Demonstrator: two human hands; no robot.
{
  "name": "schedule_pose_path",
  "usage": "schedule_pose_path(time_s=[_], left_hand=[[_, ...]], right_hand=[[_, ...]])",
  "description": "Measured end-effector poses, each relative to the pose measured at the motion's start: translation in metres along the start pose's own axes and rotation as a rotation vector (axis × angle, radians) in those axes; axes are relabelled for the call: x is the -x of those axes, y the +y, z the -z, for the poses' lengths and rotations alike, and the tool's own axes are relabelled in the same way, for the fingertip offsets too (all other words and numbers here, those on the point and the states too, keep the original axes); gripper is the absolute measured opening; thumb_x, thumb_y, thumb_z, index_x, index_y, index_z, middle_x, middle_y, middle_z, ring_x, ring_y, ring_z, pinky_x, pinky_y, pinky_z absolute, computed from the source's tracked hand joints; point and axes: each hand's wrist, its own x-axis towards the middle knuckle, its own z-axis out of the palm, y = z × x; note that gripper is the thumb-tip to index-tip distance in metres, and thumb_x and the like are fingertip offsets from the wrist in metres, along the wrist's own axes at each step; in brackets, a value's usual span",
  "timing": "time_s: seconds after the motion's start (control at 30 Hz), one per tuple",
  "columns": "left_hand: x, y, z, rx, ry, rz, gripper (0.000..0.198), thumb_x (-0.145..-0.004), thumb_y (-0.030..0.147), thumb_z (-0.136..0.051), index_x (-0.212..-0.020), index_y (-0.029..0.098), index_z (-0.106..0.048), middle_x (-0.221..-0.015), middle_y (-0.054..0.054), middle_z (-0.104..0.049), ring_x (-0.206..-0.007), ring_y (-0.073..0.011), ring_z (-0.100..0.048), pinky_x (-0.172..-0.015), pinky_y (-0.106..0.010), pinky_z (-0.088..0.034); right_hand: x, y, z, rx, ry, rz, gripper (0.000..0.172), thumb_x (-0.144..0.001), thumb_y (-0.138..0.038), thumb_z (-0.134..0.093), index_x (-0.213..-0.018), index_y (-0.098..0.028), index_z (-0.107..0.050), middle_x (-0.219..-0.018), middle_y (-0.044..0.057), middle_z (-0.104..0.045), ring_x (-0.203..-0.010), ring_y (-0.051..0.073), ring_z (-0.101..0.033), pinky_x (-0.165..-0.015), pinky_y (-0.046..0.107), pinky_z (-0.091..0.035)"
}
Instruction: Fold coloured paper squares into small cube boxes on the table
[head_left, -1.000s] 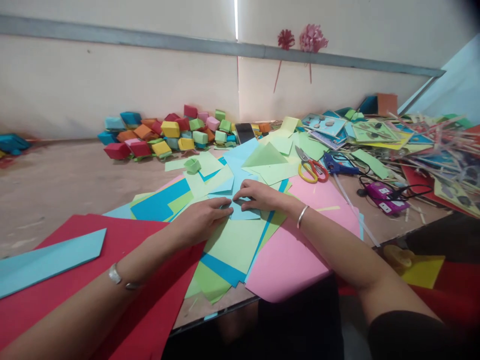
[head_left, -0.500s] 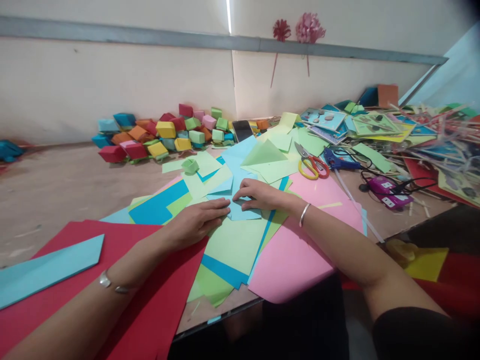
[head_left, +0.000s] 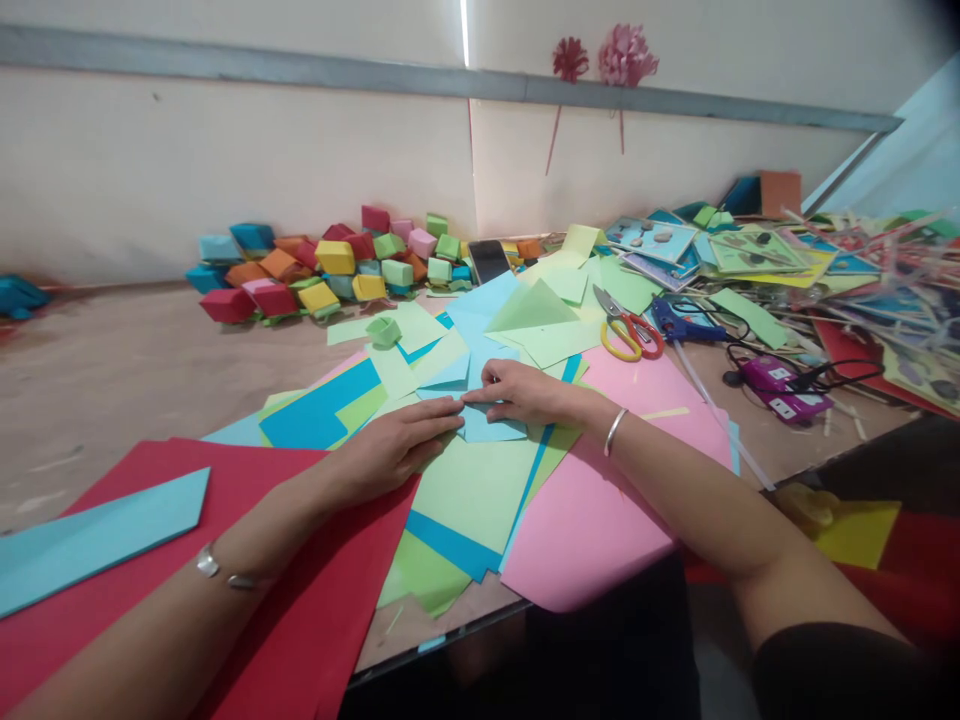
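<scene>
A small light-blue paper [head_left: 495,430] lies on the stack of sheets in front of me, partly covered by my fingers. My left hand [head_left: 401,435] rests flat at its left edge, fingers stretched out together. From the right, my right hand [head_left: 517,390] presses on the same paper with a straight index finger, its tip meeting the left fingertips. The thumb lies apart from that index finger, while the other fingers curl under. Beneath the hands is a pale green sheet [head_left: 469,490]. Just beyond them stands a folded light-blue piece [head_left: 446,372].
Red sheets [head_left: 300,600] lie at left, pink paper [head_left: 585,520] at right. Scissors [head_left: 630,335], a blue glue gun [head_left: 686,320] and a purple box [head_left: 780,388] with a cable sit beyond. Folded paper blocks [head_left: 334,258] and a phone [head_left: 489,262] are near the wall.
My right index finger has straightened and slid left along the light-blue paper, now reaching the left fingertips. The left hand stays nearly in place. The whole view has shifted slightly.
</scene>
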Motion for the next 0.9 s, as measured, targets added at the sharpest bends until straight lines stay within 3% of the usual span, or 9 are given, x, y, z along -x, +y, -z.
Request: schedule_pose_path(time_s=[0.13, 0.3, 0.57, 0.73, 0.9], left_hand=[[0.000, 0.007, 0.000, -0.115, 0.064, -0.019, 0.039, -0.103, 0.030, -0.038, -0.127, 0.017, -0.066, -0.133, -0.018, -0.063, -0.122, -0.0273, -0.062, -0.099, -0.041, -0.055], [0.002, 0.010, 0.001, -0.219, 0.026, -0.031, 0.038, -0.103, 0.030, -0.037, -0.124, 0.020, -0.067, -0.132, -0.015, -0.066, -0.115, -0.0271, -0.065, -0.095, -0.040, -0.057], [0.002, 0.010, 0.001, -0.169, 0.055, -0.039, 0.035, -0.102, 0.029, -0.039, -0.119, 0.020, -0.069, -0.131, -0.014, -0.066, -0.114, -0.0267, -0.066, -0.094, -0.040, -0.057], [-0.002, 0.011, -0.002, -0.215, 0.007, -0.007, 0.036, -0.100, 0.033, -0.043, -0.126, 0.021, -0.065, -0.126, -0.015, -0.066, -0.111, -0.0278, -0.064, -0.093, -0.043, -0.056], [0.001, 0.007, 0.005, -0.080, -0.055, -0.023, 0.036, -0.101, 0.038, -0.042, -0.118, 0.023, -0.070, -0.134, -0.014, -0.062, -0.114, -0.0278, -0.064, -0.091, -0.039, -0.056]], right_hand=[[-0.003, -0.005, 0.000, 0.015, 0.000, -0.043, 0.030, -0.092, -0.026, -0.063, -0.121, -0.023, -0.070, -0.098, 0.005, -0.053, -0.083, 0.017, -0.046, -0.077, 0.028, -0.042], [-0.002, -0.012, 0.001, 0.049, -0.005, -0.079, 0.030, -0.094, -0.027, -0.060, -0.122, -0.022, -0.069, -0.098, 0.005, -0.054, -0.081, 0.016, -0.045, -0.073, 0.027, -0.040], [-0.002, -0.007, -0.001, 0.036, 0.007, -0.031, 0.030, -0.093, -0.026, -0.061, -0.121, -0.023, -0.071, -0.098, 0.006, -0.054, -0.081, 0.017, -0.044, -0.075, 0.029, -0.039], [-0.002, -0.011, 0.000, -0.007, 0.017, -0.071, 0.029, -0.094, -0.027, -0.060, -0.120, -0.023, -0.071, -0.096, 0.005, -0.054, -0.078, 0.016, -0.043, -0.073, 0.028, -0.038], [-0.003, -0.011, 0.002, -0.007, -0.012, -0.097, 0.031, -0.095, -0.029, -0.060, -0.124, -0.024, -0.070, -0.099, 0.006, -0.054, -0.081, 0.017, -0.045, -0.075, 0.029, -0.040]])
